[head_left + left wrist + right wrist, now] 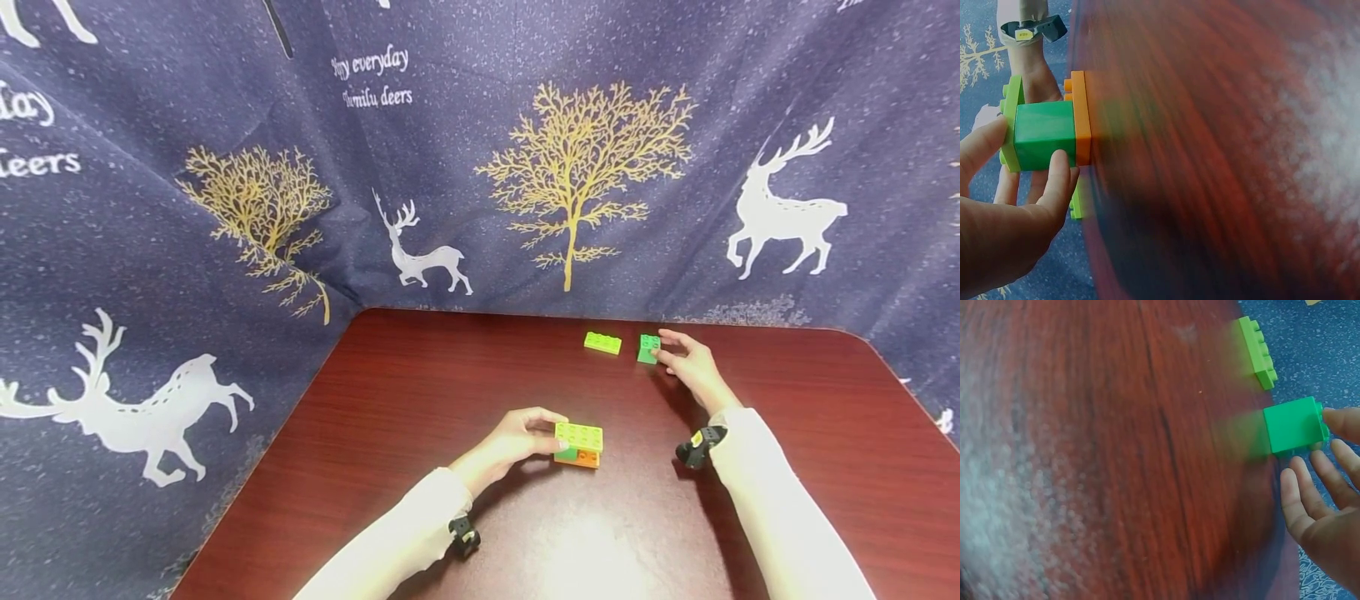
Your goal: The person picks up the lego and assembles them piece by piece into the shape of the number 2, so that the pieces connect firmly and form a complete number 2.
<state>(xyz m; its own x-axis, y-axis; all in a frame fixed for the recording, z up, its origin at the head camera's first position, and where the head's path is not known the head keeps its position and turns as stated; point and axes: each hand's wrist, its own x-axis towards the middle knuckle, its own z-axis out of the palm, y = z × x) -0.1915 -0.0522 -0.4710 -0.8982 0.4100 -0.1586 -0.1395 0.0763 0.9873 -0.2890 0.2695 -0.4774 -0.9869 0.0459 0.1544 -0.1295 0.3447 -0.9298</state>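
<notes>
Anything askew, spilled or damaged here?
Nothing looks spilled or damaged. Slightly odd: in the left hand, a green block supports only one end of the lime top plate, leaving a gap above the orange plate.

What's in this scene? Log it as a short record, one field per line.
Stack: lime plate on top, green middle block, orange plate at the bottom
Left hand: grips the stack's left end
Right hand: at the loose green block; firmness of grip unclear
Loose lime plate: studs up, left of the loose green block
Table: red-brown, wood-grained
Backdrop: dark blue cloth with deer and trees
</notes>
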